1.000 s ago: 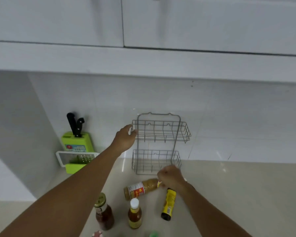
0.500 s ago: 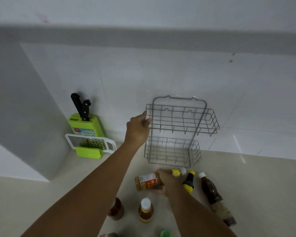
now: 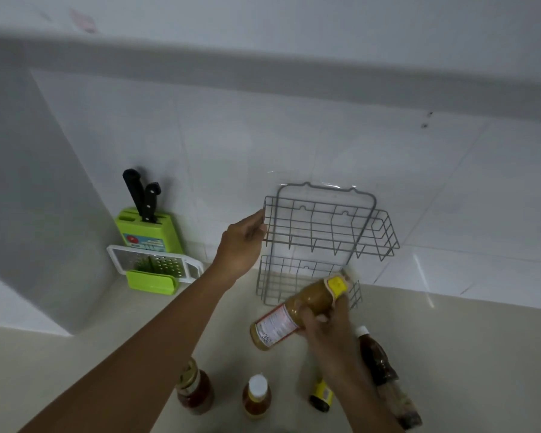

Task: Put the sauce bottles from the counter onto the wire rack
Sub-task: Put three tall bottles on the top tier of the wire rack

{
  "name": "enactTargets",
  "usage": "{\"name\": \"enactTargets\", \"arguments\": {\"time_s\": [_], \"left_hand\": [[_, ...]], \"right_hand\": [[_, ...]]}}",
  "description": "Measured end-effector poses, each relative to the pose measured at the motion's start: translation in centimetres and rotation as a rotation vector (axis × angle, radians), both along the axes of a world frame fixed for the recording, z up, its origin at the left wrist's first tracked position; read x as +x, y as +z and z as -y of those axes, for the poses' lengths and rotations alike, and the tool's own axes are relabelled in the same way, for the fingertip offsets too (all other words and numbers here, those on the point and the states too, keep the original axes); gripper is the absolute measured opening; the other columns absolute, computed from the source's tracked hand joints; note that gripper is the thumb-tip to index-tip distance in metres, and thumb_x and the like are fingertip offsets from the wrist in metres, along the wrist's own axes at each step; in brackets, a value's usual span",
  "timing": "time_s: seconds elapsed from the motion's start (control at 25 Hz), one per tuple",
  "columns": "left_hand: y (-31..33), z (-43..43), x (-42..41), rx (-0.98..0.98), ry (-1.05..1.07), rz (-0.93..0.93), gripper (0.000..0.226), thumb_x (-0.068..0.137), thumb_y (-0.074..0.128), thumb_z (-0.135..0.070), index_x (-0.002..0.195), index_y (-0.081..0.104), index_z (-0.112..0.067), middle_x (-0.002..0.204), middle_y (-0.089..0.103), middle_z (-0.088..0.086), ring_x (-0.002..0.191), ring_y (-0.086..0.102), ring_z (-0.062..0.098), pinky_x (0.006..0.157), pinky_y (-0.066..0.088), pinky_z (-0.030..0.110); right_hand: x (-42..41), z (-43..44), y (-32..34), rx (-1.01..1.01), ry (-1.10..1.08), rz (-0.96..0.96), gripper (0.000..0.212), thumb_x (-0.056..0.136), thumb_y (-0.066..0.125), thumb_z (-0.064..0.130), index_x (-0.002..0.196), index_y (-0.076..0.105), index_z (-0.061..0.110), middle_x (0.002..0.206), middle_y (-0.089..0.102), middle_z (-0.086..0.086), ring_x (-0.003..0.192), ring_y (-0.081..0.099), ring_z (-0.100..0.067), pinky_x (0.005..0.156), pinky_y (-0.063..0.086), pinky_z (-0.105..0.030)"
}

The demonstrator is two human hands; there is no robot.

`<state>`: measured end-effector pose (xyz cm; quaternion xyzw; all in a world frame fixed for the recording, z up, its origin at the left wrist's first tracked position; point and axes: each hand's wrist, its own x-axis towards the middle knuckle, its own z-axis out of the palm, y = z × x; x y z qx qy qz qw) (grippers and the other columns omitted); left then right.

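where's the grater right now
In the head view the grater is at the left, lying across a green holder on the counter, just in front of the green knife block.

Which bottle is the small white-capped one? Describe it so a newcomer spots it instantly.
Start at the wire rack against the tiled wall, then drop to the counter's near edge. The white-capped bottle stands upright there, between the gold-lidded jar and the lying yellow-labelled dark bottle. It alone has amber contents under a plain white cap.

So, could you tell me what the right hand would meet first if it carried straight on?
Probably the lower basket of the wire rack; the right hand angles its yellow-capped bottle toward it, though depth is unclear.
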<state>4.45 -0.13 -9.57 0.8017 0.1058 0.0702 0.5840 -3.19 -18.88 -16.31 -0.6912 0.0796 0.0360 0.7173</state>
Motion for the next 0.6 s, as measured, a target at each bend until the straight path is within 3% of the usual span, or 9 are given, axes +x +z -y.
{"name": "enactTargets", "arguments": {"time_s": [0.12,0.24,0.48,0.6], "left_hand": [[-0.5,-0.4,0.2,-0.044,0.004,0.001,0.04,0.098,0.054,-0.02,0.138,0.055,-0.023,0.138,0.06,-0.003,0.129,0.055,0.013,0.115,0.04,0.038],[-0.9,-0.4,0.1,-0.112,0.006,-0.011,0.039,0.098,0.053,-0.017,0.136,0.056,-0.026,0.138,0.06,-0.005,0.13,0.053,0.012,0.116,0.038,0.039],[-1.0,-0.1,-0.4,-0.132,-0.053,-0.002,0.043,0.101,0.043,-0.014,0.142,0.049,-0.029,0.146,0.053,-0.006,0.132,0.049,0.011,0.116,0.037,0.04],[-1.1,-0.2,-0.4,-0.082,-0.077,0.002,0.05,0.101,0.037,-0.011,0.145,0.043,-0.031,0.147,0.051,-0.007,0.122,0.055,0.009,0.106,0.045,0.03]], "right_hand": [[1.2,0.8,9.0,-0.132,0.017,0.322,0.05,0.083,0.079,0.006,0.118,0.05,0.027,0.103,0.071,0.016,0.091,0.072,0.002,0.07,0.061,-0.02],[4.4,0.3,15.3,-0.217,0.043,0.549,0.058,0.081,0.081,0.01,0.116,0.043,0.037,0.103,0.067,0.023,0.093,0.071,0.002,0.072,0.059,-0.015],[11.6,-2.3,16.4,-0.495,0.142,0.596,0.064,0.08,0.083,0.027,0.13,0.043,0.022,0.105,0.067,0.006,0.082,0.072,-0.008,0.069,0.062,-0.022],[12.7,-3.4,14.8,-0.548,0.198,0.575,0.062,0.08,0.083,0.027,0.13,0.046,0.023,0.099,0.067,0.008,0.082,0.067,-0.002,0.07,0.055,-0.021]]}}
